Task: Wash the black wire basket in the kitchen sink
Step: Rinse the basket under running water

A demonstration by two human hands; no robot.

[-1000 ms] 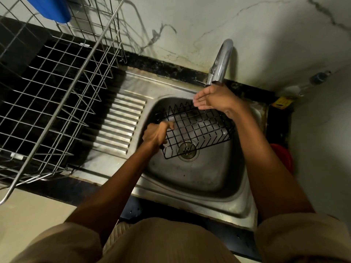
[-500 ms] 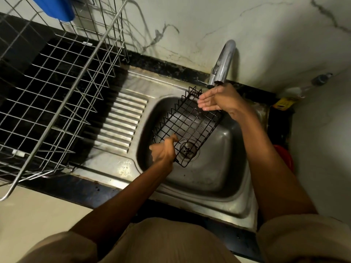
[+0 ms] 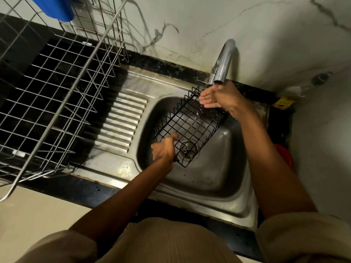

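1. A pale marble-veined wall (image 3: 247, 25) rises behind the black counter (image 3: 171, 67).
2. A steel drainboard (image 3: 121, 118) lies left of the basin.
3. A silver wire dish rack (image 3: 57, 88) stands at left.
4. Dim light throughout.

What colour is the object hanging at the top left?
Blue, seen in the head view.

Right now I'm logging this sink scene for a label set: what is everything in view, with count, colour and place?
black wire basket: one, black, tilted in the sink
sink: one, steel, centre
drainboard: one, steel, ribbed, left of the basin
tap: one, chrome, behind the basin
dish rack: one, silver wire, left
blue object: one, top left
left hand: grips the basket's near edge
right hand: fingers straight, at the basket's far end, under the spout
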